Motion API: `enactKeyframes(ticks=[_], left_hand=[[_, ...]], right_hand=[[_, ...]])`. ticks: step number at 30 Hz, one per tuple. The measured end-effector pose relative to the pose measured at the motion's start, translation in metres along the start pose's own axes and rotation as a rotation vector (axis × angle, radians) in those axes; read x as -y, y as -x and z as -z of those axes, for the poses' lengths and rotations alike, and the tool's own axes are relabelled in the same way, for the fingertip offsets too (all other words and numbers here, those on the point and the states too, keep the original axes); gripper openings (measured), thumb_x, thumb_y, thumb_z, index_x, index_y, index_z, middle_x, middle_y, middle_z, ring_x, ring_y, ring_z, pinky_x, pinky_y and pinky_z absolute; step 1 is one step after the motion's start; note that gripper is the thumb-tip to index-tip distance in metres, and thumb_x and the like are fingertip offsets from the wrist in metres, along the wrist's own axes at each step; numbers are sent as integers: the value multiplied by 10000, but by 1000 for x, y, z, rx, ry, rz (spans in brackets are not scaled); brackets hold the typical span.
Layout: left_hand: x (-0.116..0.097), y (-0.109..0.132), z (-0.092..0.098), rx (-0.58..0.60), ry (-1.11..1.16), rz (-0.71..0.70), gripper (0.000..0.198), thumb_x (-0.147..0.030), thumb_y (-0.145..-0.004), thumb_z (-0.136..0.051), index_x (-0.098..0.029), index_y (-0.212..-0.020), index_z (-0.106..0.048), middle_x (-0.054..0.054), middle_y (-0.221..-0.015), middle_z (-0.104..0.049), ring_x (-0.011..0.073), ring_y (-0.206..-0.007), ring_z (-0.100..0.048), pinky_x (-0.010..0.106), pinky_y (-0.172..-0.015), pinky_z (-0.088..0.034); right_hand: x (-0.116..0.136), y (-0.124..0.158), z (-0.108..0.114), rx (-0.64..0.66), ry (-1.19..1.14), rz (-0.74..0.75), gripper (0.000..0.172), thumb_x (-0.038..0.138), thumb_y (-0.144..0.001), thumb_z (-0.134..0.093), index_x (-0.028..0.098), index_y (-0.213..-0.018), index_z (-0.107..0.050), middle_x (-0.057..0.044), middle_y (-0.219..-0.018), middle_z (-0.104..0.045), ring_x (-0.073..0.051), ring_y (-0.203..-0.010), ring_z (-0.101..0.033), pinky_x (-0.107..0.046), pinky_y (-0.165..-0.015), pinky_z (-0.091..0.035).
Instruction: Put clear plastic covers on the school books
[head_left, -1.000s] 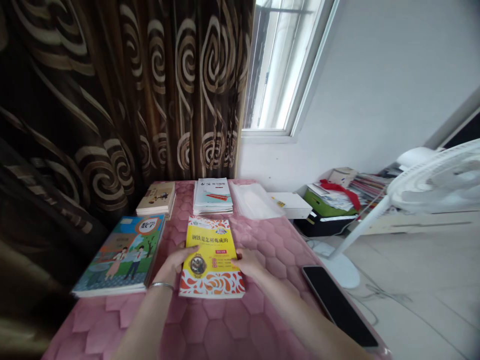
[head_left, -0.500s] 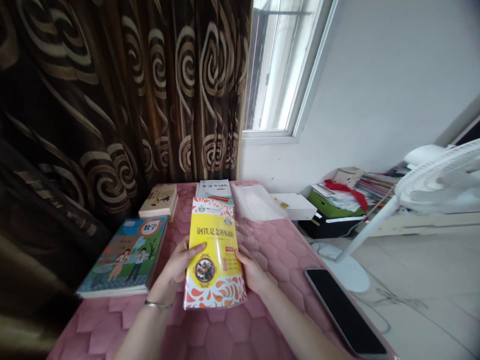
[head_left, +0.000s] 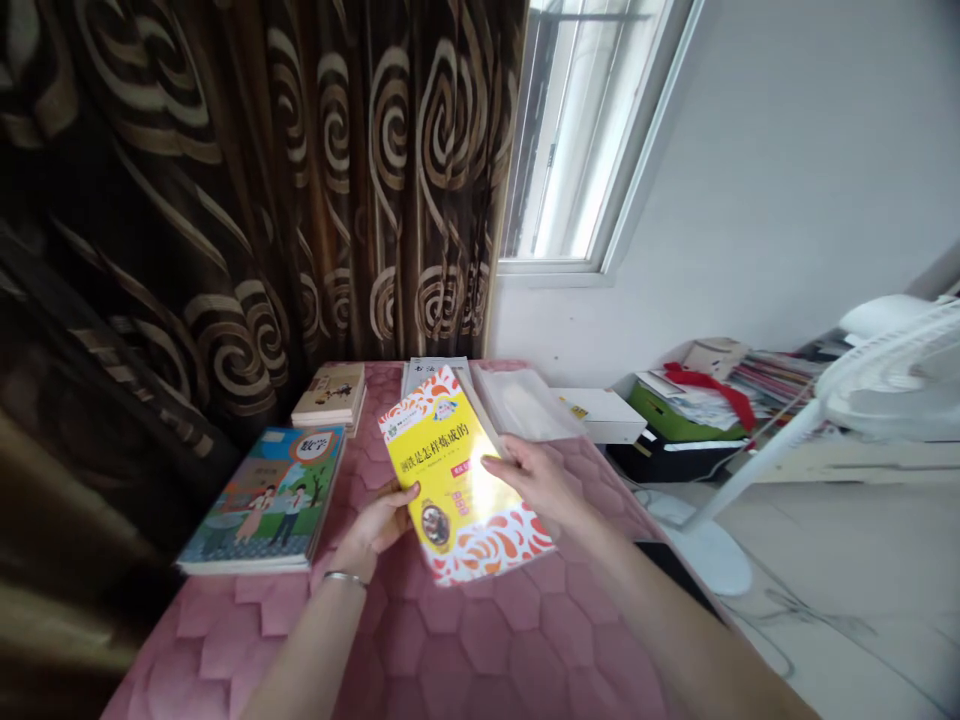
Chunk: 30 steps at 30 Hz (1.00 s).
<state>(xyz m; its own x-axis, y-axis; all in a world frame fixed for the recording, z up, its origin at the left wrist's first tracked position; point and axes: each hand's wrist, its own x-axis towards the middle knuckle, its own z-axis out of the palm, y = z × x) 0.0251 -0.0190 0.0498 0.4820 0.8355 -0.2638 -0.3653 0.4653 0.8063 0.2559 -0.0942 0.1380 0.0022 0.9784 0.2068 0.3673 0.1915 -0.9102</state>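
Observation:
A yellow book [head_left: 450,480] with red and white patterned ends is held up over the pink table cover, tilted with its top toward the left. My left hand [head_left: 381,520] grips its left edge, thumb on the cover. On the right edge, my right hand [head_left: 536,475] is closed, thumb on the front and fingers behind, hidden. Behind the book lie white booklets [head_left: 439,372], partly covered by it, and clear plastic sleeves [head_left: 532,405]. A stack of textbooks [head_left: 262,500] with a blue-green cover lies to the left, with smaller tan books [head_left: 328,393] behind it.
A dark phone [head_left: 675,575] lies at the table's right edge, partly behind my right forearm. A white box [head_left: 600,408] stands at the back right. Beyond the pink table [head_left: 465,660] are a white fan [head_left: 724,490], a bin of papers [head_left: 667,440] and a curtain [head_left: 375,180].
The yellow book has turned counterclockwise from nearly upright in view. My right hand has moved up along its right edge, and the whole view has shifted slightly.

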Motion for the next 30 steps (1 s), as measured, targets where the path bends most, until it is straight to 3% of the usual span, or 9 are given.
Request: enactKeyframes(ticks=[4,6,8,10,14,20,22,26,30], left_hand=[[-18,-11,8,51,36,92,421,-481,-802,-643,-171,-1078,-569,144,-1178,-637,282,-1049,-633,494,-907,-482],[-31,-11,15,109,137,75,538,-592,-829,-527,-153,-1138,-555,161,-1165,-645,309,-1088,-614,518,-931,-464],[-37,-9,24,103,203,74,637,-655,-819,-467,-122,-1154,-559,174,-1112,-673,324,-1101,-610,504,-938,-467],[-32,-9,33,31,175,144,599,-603,-819,-491,-100,-1131,-580,171,-1029,-707,319,-1044,-646,480,-908,-496],[-9,-10,44,-112,21,279,348,-237,-732,-582,-77,-1038,-623,130,-811,-742,286,-766,-721,434,-743,-571],[2,-5,44,-175,-80,173,524,-34,-565,-619,-96,-1085,-602,89,-767,-743,243,-654,-715,367,-675,-582],[-2,-2,40,-230,-247,85,589,-20,-573,-631,-120,-1152,-579,94,-867,-745,234,-718,-717,347,-702,-576],[-6,-1,23,-363,-897,-50,666,-41,-608,-660,-165,-1251,-541,146,-1136,-681,294,-1038,-645,405,-875,-518],[3,-8,4,-415,-1235,-202,588,-94,-705,-619,-202,-1277,-545,148,-1403,-492,341,-1392,-278,551,-1129,-154]], right_hand=[[35,5,0,-18,925,270,238,361,-874,-537,192,-1014,-629,-55,-777,-709,-169,-631,-643,-241,-544,-416],[28,13,-8,37,1205,473,208,201,-879,-505,174,-1046,-625,-91,-861,-719,-172,-682,-662,-244,-574,-443],[7,23,-18,85,1334,691,292,74,-839,-479,169,-1078,-618,-130,-1054,-698,-191,-833,-676,-259,-645,-493],[-20,32,-28,86,1400,833,339,45,-821,-472,167,-1106,-609,-147,-1174,-655,-219,-955,-660,-293,-703,-530],[-65,52,-50,70,1455,934,319,61,-819,-488,128,-1108,-607,-172,-1159,-660,-250,-937,-673,-321,-669,-554],[-103,74,-69,30,1373,915,283,90,-844,-494,142,-1095,-614,-162,-1180,-656,-246,-965,-670,-334,-720,-554],[-109,77,-68,38,1358,893,285,97,-839,-517,145,-1102,-615,-146,-1188,-656,-249,-981,-666,-336,-735,-554],[-114,81,-64,64,1336,883,293,111,-839,-544,142,-1122,-612,-144,-1203,-650,-250,-1018,-650,-350,-781,-545],[-115,82,-64,80,1321,885,296,127,-843,-567,136,-1135,-612,-144,-1222,-639,-249,-1052,-637,-353,-819,-537]])
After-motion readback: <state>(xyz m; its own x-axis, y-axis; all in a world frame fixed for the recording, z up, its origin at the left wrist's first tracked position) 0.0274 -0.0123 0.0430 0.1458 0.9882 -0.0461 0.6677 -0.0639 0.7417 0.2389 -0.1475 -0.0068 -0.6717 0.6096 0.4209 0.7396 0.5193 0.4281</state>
